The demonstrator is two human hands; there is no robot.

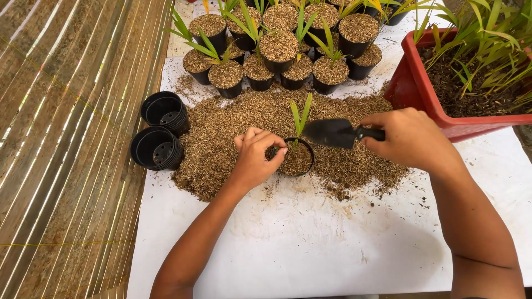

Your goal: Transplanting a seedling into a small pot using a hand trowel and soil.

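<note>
The small black pot point(295, 158), seedling planted and nearly filled, is clasped by the left hand point(256, 158); a black trowel point(335, 133) is gripped by the right hand point(410, 138). Beyond both grips, filled pots point(277, 47) are clustered; left of them, empty pots point(158, 147) are stacked.

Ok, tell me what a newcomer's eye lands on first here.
First, the brown heap of husk mix spread mid-sheet, where the left hand steadies a small black pot holding one green seedling. The right hand holds a black trowel just beside it. Behind stands a cluster of filled pots; a red planter sits at right.
</note>
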